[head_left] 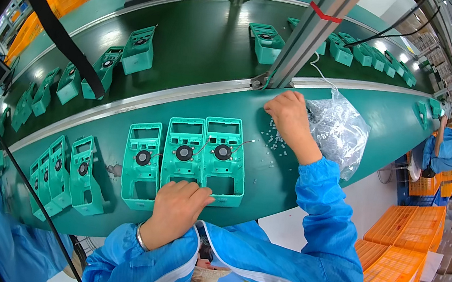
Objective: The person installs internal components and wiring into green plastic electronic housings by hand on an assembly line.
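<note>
While left hand (177,210) curls over green housing (181,168), right hand (291,115) bunched near white bits (276,140), grips unclear

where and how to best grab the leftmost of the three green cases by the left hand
The leftmost case is probably best pinched by its left wall, coming from the left: that side stands free, while the middle case crowds its right. Keep off the black fan.

3 green housings (182,168), round black fans (184,152) fitted, lie abreast at centre; small pale pieces (275,140) scattered right of centre.
</note>
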`<state>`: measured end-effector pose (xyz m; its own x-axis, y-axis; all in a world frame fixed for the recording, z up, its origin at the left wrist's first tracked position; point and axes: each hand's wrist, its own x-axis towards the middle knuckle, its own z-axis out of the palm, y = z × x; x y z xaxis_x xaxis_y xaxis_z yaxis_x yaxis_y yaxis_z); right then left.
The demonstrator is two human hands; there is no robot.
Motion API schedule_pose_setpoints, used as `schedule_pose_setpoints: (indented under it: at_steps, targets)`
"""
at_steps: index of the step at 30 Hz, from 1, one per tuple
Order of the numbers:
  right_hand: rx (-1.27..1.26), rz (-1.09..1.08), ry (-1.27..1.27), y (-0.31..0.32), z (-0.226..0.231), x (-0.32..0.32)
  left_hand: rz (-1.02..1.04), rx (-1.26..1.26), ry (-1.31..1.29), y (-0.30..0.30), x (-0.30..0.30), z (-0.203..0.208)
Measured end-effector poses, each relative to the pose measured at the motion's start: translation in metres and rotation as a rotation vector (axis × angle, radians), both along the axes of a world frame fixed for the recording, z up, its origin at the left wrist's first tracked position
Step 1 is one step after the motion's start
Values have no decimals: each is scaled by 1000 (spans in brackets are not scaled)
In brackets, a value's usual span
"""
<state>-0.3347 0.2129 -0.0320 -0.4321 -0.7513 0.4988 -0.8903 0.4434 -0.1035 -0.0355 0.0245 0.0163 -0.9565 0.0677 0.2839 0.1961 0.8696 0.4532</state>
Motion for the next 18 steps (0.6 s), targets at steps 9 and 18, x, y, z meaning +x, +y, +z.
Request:
schedule_pose_setpoints:
  at_steps: [9, 18]
  targets:
    - [-101, 103, -307, -19, 36, 42, 20, 16, 62, 0, -1, -8]
    - [15, 227, -536, -51, 31, 76, -15, 11, 92, -1, -4, -12]
